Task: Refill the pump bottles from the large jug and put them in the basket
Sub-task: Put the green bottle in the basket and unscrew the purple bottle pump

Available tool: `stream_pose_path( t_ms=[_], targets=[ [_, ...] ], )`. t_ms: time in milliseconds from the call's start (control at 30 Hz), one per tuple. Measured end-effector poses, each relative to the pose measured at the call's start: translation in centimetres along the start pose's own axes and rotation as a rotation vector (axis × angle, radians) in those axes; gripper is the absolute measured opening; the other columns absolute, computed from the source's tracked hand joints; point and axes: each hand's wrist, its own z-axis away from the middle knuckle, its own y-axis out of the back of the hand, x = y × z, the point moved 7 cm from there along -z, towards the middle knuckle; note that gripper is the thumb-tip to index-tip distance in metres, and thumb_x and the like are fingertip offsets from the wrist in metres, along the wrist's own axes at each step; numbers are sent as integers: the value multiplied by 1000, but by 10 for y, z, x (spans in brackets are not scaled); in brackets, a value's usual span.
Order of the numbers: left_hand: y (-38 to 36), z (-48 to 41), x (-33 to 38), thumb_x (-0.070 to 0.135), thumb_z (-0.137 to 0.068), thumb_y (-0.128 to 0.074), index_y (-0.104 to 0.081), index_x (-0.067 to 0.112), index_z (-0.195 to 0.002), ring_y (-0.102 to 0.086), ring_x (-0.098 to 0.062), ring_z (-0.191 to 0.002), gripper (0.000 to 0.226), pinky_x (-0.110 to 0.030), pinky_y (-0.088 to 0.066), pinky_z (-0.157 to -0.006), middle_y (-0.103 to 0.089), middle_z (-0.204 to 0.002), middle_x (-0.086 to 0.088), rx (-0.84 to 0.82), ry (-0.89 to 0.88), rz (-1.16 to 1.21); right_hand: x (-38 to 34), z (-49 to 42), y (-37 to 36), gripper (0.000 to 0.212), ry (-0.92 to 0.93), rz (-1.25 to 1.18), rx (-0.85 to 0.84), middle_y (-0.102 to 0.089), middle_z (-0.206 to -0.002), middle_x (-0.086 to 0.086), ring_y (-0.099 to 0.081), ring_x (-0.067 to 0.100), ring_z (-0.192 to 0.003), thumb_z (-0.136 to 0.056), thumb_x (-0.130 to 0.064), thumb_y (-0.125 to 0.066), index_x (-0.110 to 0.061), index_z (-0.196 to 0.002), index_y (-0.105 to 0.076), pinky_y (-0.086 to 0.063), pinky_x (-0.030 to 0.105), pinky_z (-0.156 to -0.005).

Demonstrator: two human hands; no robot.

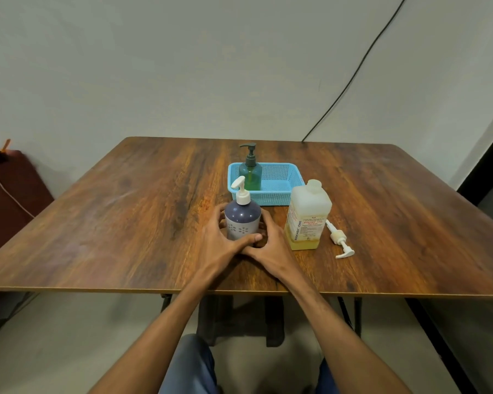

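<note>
While we grip the dark blue round pump bottle point(242, 220) with both hands, it stands upright on the brown wood-grain table point(125, 223), just in front of the near left corner of the light blue perforated plastic basket point(279, 191). Our left hand point(222, 240) curls round the bottle's left side, with the thumb laid across the pale flowered band at its foot. Our right hand point(271, 245) curls round its right side, the fingers passing behind it, and the two hands meet at the thumbs on the side away from the basket. The bottle's white pump head is on, and its spout points away from us and to the left. Inside the basket, at its left end, the green translucent pump bottle point(250, 174) with a dark grey pump stands upright. Just in front of the basket's near right corner stands the square translucent white plastic jug point(308, 220), its neck open and a printed label facing us. Yellowish liquid shows in its lower part. We cannot tell whether the jug touches the basket wall. Further right of the basket's near right corner, beyond the jug, a loose white pump head point(339, 240) lies flat on the table, apart from the jug. Behind the basket, a black cable point(353, 75) runs up the pale wall.
</note>
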Motion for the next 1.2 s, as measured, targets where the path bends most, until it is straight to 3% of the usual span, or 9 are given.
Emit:
stream_pose_path(
  t_ms=[167, 333, 500, 600, 700, 800, 933, 1033, 1200],
  targets=[
    [3, -2, 5, 59, -78, -78, -42, 32, -148, -57, -5, -130, 83, -37, -52, -108, -56, -143, 12, -28, 26, 83, 3, -2, -1, 88, -21, -58, -6, -59, -138, -12, -56, -2, -121, -72, -36, -90, -32, -146, -42, -48, 17, -97],
    [6, -22, 46, 26, -106, -53, -51, 30, -141, -60, 2, -124, 35, -22, -53, -102, -62, -133, 16, -130, -63, 100, 4, -3, -2, 90, -20, -64, 11, -60, -136, -10, -58, 1, -120, -72, -40, -89, -29, -147, -41, -53, 25, -98],
    [8, -39, 45, 6, -100, -63, -67, 2, -129, -70, -19, -117, 30, -37, -57, -102, -74, -121, -8, -114, -54, 133, 6, -2, -2, 90, -26, -74, 27, -60, -135, -10, -58, 3, -120, -71, -44, -89, -28, -146, -42, -56, 33, -97],
    [14, -41, 44, 12, -85, -82, -73, 2, -114, -73, -26, -108, 31, -51, -58, -98, -77, -111, -9, -6, -38, 153, 7, -2, -1, 89, -37, -75, 27, -58, -136, -11, -58, 3, -120, -72, -43, -88, -31, -146, -41, -56, 32, -97],
    [9, -42, 46, 31, -74, -90, -70, 17, -108, -72, -18, -108, 42, -42, -59, -97, -74, -111, 0, -2, -41, 141, 7, -2, -1, 89, -40, -70, 21, -56, -136, -12, -56, 2, -122, -73, -41, -88, -34, -147, -38, -54, 27, -98],
    [-2, -38, 46, 42, -82, -81, -60, 24, -122, -67, -6, -112, 49, -29, -58, -95, -68, -122, 7, -118, -10, 111, 9, -1, -1, 90, -45, -65, 24, -54, -141, -11, -53, 2, -125, -74, -40, -88, -33, -148, -38, -50, 24, -100],
    [0, -32, 45, 18, -104, -58, -56, 11, -140, -65, -9, -122, 37, -28, -56, -101, -67, -134, -4, -164, -48, 118, 10, -2, -2, 90, -49, -60, 32, -57, -138, -12, -56, 3, -122, -72, -43, -88, -32, -146, -40, -55, 32, -99],
    [7, -36, 46, 8, -99, -65, -64, 2, -130, -69, -15, -116, 32, -30, -57, -99, -73, -123, -9, -77, -75, 119, 9, -2, -1, 88, -39, -65, 32, -57, -135, -16, -57, 1, -120, -71, -41, -89, -35, -145, -40, -56, 28, -95],
    [11, -37, 49, 9, -82, -84, -71, 4, -112, -73, -16, -105, 33, -34, -60, -95, -76, -110, -3, 83, -78, 161, 11, -2, -1, 90, -58, -69, 34, -58, -136, -15, -57, 0, -121, -71, -43, -89, -34, -145, -40, -55, 27, -96]
  ],
)
